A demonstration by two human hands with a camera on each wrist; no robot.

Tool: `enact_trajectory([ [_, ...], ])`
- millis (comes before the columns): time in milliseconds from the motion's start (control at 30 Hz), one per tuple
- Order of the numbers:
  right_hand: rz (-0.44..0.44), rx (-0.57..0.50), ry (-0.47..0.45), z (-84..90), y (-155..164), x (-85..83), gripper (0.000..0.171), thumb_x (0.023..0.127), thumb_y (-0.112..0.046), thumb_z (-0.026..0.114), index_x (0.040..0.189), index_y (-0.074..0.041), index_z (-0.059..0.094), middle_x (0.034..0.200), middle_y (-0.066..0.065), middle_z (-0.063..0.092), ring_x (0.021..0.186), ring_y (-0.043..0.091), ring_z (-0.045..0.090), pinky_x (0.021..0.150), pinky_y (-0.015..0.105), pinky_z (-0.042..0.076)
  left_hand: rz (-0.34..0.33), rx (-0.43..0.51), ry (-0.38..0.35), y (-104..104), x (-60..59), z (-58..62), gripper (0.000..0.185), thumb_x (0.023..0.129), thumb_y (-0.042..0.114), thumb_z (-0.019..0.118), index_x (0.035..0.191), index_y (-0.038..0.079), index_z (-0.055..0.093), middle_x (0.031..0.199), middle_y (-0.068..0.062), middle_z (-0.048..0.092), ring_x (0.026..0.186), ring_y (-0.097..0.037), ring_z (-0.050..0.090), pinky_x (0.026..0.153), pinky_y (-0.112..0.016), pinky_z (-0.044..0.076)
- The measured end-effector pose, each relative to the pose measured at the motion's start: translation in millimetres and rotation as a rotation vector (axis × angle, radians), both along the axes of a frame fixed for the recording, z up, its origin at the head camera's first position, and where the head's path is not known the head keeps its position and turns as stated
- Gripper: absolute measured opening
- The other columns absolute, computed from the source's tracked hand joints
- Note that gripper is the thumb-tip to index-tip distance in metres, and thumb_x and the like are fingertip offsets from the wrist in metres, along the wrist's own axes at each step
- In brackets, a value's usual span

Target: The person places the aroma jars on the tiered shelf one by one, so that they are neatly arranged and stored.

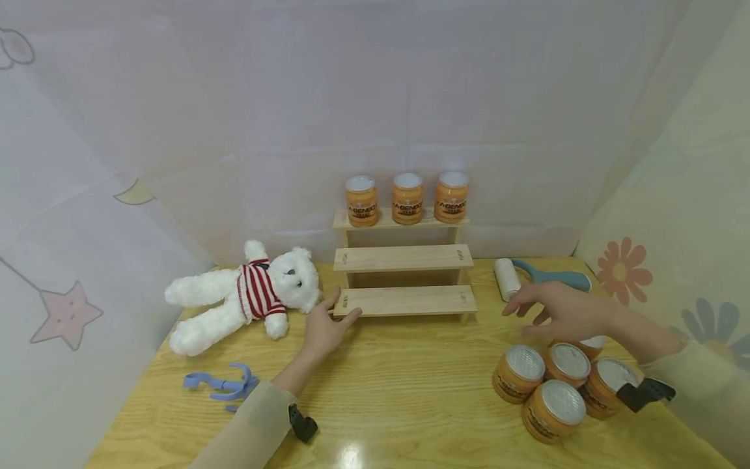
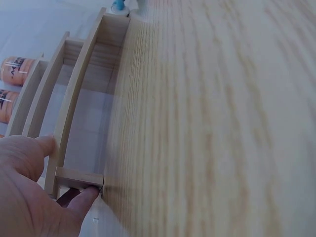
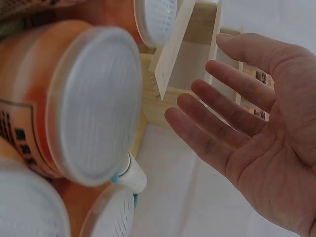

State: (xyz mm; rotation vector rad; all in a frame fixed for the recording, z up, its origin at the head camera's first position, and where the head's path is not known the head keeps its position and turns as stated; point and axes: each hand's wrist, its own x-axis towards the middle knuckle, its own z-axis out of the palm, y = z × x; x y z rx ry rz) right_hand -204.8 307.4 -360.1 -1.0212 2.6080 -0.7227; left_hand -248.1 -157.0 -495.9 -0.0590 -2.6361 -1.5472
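Observation:
A three-tier wooden display shelf [image 1: 404,301] stands against the back curtain. My left hand [image 1: 322,332] grips the left end of its lowest tier; the left wrist view shows the thumb on the board's front edge and fingers at the side support [image 2: 79,177]. Three orange jars [image 1: 407,205] with pale lids stand upright along the top tier; the lower two tiers are bare. My right hand [image 1: 571,312] hovers with fingers spread and relaxed, holding nothing, above and behind a cluster of several similar jars [image 1: 553,417] on the table's right. One jar [image 1: 594,342] there is partly hidden by that hand.
A lint roller [image 1: 506,280] with a teal handle lies right of the shelf, behind the right hand. A white teddy bear [image 1: 258,293] in a striped sweater lies at the left. Nearer on the wooden table [image 1: 404,391] is a purple-blue pronged plastic object [image 1: 231,385].

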Motion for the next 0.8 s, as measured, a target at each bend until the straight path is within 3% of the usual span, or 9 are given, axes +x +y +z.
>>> enact_trajectory([
  [133, 0.037, 0.022, -0.041, -1.2, -7.3, 4.4, 0.032, 0.101, -0.030, 0.076, 0.131, -0.021, 0.071, 0.131, 0.003, 0.071, 0.114, 0.018, 0.070, 0.079, 0.025, 0.062, 0.002, -0.007, -0.006, 0.1, -0.5, -0.2, 0.083, 0.098, 0.037, 0.080, 0.164, 0.007, 0.039, 0.169, -0.013, 0.043, 0.050, -0.007, 0.045, 0.055, -0.021, 0.045],
  [300, 0.057, 0.060, -0.057, -3.7, -14.0, 10.8, 0.036, 0.099, -0.039, 0.077, 0.131, -0.024, 0.071, 0.129, -0.002, 0.072, 0.113, 0.015, 0.070, 0.077, 0.026, 0.062, -0.006, 0.002, 0.006, 0.1, -0.5, -1.8, 0.083, 0.098, 0.035, 0.080, 0.164, 0.004, 0.039, 0.168, -0.015, 0.042, 0.052, -0.006, 0.049, 0.054, -0.021, 0.045],
  [433, 0.065, 0.085, -0.057, -6.0, -18.0, 16.7, 0.039, 0.096, -0.042, 0.081, 0.130, -0.025, 0.071, 0.128, -0.003, 0.072, 0.111, 0.014, 0.068, 0.075, 0.026, 0.061, -0.004, -0.006, 0.009, -0.5, -1.6, -3.1, 0.084, 0.098, 0.037, 0.080, 0.164, 0.005, 0.040, 0.168, -0.014, 0.043, 0.046, -0.005, 0.040, 0.050, -0.021, 0.041],
  [533, 0.095, 0.097, -0.045, -7.6, -21.4, 20.5, 0.044, 0.093, -0.043, 0.084, 0.128, -0.021, 0.072, 0.126, -0.001, 0.072, 0.108, 0.015, 0.067, 0.074, 0.028, 0.060, 0.002, -0.010, 0.008, -0.9, -2.4, -3.5, 0.084, 0.097, 0.037, 0.081, 0.164, 0.006, 0.040, 0.167, -0.013, 0.045, 0.045, -0.013, 0.032, 0.047, -0.021, 0.037],
  [633, 0.115, 0.127, -0.013, -11.1, -24.9, 23.0, 0.044, 0.089, -0.043, 0.088, 0.124, -0.021, 0.072, 0.119, -0.005, 0.072, 0.103, 0.011, 0.066, 0.077, 0.030, 0.059, 0.003, -0.011, 0.018, -0.8, -2.4, -2.9, 0.083, 0.097, 0.035, 0.081, 0.164, 0.006, 0.040, 0.168, -0.013, 0.044, 0.069, -0.024, 0.064, 0.052, -0.021, 0.043],
  [733, 0.109, 0.150, 0.017, -15.5, -28.1, 24.1, 0.041, 0.085, -0.041, 0.090, 0.117, -0.023, 0.074, 0.109, -0.012, 0.068, 0.096, 0.005, 0.063, 0.079, 0.029, 0.056, 0.004, -0.011, 0.019, -0.8, -2.2, -2.3, 0.083, 0.097, 0.035, 0.081, 0.164, 0.007, 0.040, 0.168, -0.012, 0.043, 0.108, -0.033, 0.071, 0.055, -0.021, 0.044],
  [767, 0.103, 0.154, 0.026, -17.0, -28.9, 24.2, 0.039, 0.084, -0.041, 0.091, 0.115, -0.023, 0.074, 0.107, -0.013, 0.067, 0.094, 0.004, 0.062, 0.078, 0.029, 0.056, 0.003, -0.011, 0.019, -0.6, -2.0, -1.8, 0.083, 0.097, 0.035, 0.081, 0.164, 0.006, 0.040, 0.168, -0.012, 0.043, 0.113, -0.033, 0.070, 0.056, -0.021, 0.044],
  [800, 0.096, 0.156, 0.030, -18.2, -29.7, 24.3, 0.038, 0.083, -0.040, 0.092, 0.112, -0.023, 0.074, 0.104, -0.013, 0.066, 0.092, 0.003, 0.060, 0.076, 0.028, 0.055, 0.002, -0.011, 0.018, -0.7, -1.9, -1.5, 0.083, 0.097, 0.035, 0.081, 0.164, 0.006, 0.040, 0.168, -0.012, 0.043, 0.102, -0.032, 0.072, 0.056, -0.021, 0.044],
])
